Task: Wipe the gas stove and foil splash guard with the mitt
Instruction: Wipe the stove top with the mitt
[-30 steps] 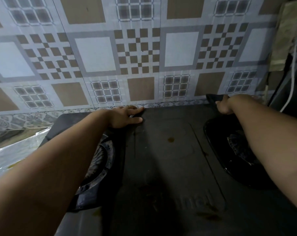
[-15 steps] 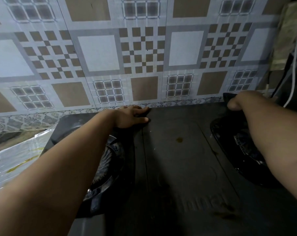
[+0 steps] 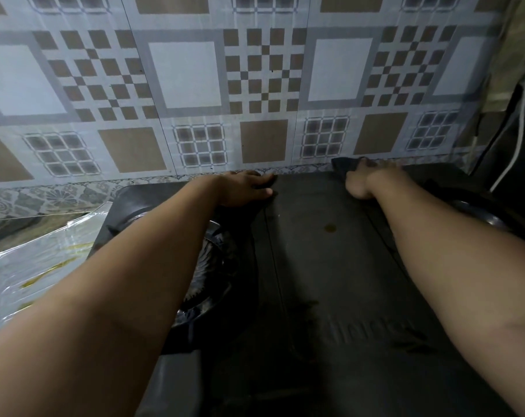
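A dark gas stove fills the lower middle, with a brown spot near its centre. My left hand lies flat on the stove's back edge, fingers spread, above the left burner. My right hand presses a dark mitt against the stove's back edge, where it meets the tiled wall. Crinkled foil splash guard with yellow grease streaks lies at the left of the stove.
A patterned tile wall rises right behind the stove. The right burner is partly hidden by my right forearm. A white cable hangs at the far right beside a dark surface.
My right hand with the mitt has slid left along the stove's back edge, away from the right burner. My left hand has stayed in place on the back edge.
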Available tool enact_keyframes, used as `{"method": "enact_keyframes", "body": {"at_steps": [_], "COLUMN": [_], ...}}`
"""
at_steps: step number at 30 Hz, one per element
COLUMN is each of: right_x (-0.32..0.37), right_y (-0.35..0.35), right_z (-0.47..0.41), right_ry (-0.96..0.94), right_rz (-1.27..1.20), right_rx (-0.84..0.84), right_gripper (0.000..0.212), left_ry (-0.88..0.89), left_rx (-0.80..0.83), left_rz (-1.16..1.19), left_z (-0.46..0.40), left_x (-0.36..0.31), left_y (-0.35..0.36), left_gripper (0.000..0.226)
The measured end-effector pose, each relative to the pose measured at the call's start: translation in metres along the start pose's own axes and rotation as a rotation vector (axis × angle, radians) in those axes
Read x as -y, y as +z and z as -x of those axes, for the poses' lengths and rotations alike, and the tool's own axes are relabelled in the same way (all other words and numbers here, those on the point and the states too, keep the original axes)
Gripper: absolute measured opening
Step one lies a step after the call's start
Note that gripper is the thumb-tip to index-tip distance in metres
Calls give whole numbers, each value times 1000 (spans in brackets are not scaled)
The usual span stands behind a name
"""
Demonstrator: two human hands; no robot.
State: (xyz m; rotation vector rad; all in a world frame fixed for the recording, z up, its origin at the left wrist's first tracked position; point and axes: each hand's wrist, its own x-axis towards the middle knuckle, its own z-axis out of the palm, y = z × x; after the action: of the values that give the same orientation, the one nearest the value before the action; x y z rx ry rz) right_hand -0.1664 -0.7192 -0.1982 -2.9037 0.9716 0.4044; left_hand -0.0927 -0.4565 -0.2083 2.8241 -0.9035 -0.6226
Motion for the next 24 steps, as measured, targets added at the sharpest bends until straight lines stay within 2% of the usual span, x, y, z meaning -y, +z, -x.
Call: {"method": "enact_keyframes", "body": {"at_steps": [3, 17, 24], "right_x": [11, 94, 76], "right_y": [14, 48, 61], "right_z": [23, 134, 174], "right_ry": [-121, -365, -534], "right_rz": [-61, -115, -116], "right_rx": [-8, 13, -5], "right_gripper": [65, 62, 57], "left_ry": [1, 6, 45], "left_rx": [-1, 0, -44], "left_rz": [27, 35, -42], "left_z": [-2, -5, 0], "left_x": [1, 8, 6], "left_y": [0, 4, 8], "left_gripper": [57, 61, 53]}}
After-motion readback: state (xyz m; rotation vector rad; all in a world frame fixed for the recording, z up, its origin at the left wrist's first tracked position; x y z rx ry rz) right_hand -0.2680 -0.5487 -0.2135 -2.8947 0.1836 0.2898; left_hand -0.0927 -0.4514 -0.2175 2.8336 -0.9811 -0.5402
